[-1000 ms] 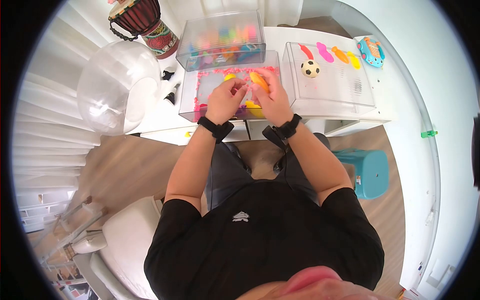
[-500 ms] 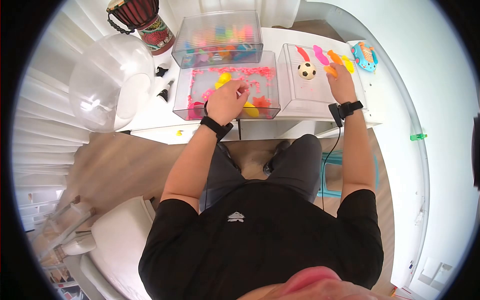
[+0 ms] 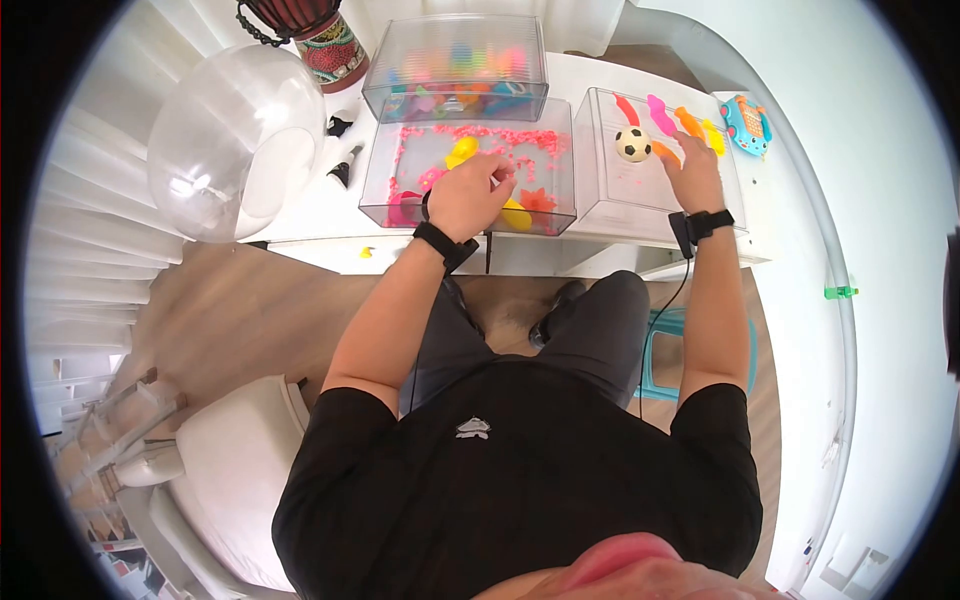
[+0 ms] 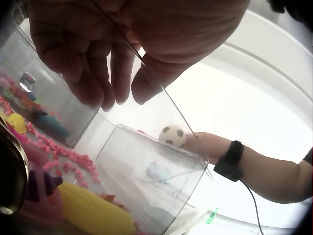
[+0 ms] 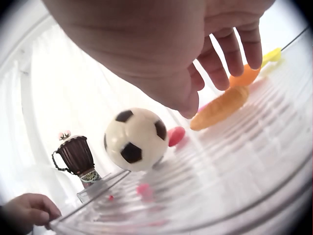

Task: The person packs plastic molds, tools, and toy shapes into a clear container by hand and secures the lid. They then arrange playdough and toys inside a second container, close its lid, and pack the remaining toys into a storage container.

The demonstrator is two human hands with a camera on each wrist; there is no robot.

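Right wrist view: the right hand (image 5: 146, 44) is reaching over a ridged orange toy (image 5: 220, 108), its fingers spreading apart and only lightly bending, the thumb tip hanging just beside one end; whether it is touching, I cannot tell. That toy is lying on top of a clear plastic box (image 3: 630, 205), just beside a toy soccer ball (image 3: 633, 144) and near a red toy (image 3: 627, 108), a magenta toy (image 3: 661, 115) and a yellow toy (image 3: 713, 138). Seen from the head, the left hand (image 3: 468, 198) is hovering over a second clear bin (image 3: 425, 150), its fingers curling loosely with bare air between them and the thumb. Inside that bin, pink bits (image 3: 545, 142) are scattering along the edges, and a yellow toy corn cob (image 4: 95, 210) is lying near the hand. Beyond the box, a blue toy telephone (image 3: 747, 128) is standing.
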